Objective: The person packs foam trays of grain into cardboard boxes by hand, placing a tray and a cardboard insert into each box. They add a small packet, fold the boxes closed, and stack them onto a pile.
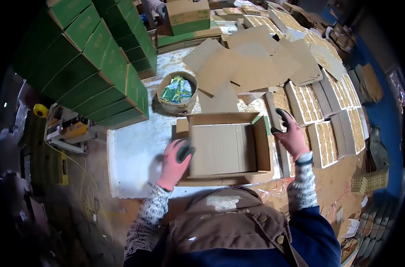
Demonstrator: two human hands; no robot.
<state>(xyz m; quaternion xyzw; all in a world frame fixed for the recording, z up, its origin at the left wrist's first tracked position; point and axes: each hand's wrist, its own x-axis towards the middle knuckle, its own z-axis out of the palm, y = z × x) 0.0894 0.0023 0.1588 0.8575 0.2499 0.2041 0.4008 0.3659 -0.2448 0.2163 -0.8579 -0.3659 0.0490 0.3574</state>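
An open-topped cardboard box stands in front of me, and a flat cardboard sheet shows inside it. At the box's left edge is my left hand, in a pink glove with dark fingertips, its fingers curled against that side. My right hand, gloved alike, is past the box's right side with thumb and fingers apart and nothing between them. It hovers over a row of white trays filled with small tan pieces in rows. What lies under the sheet is hidden.
Green boxes are stacked high at the left. Beyond the box stand a round tub of green packets and loose cardboard sheets. Another person's gloved hand is by a green-and-brown box at the back.
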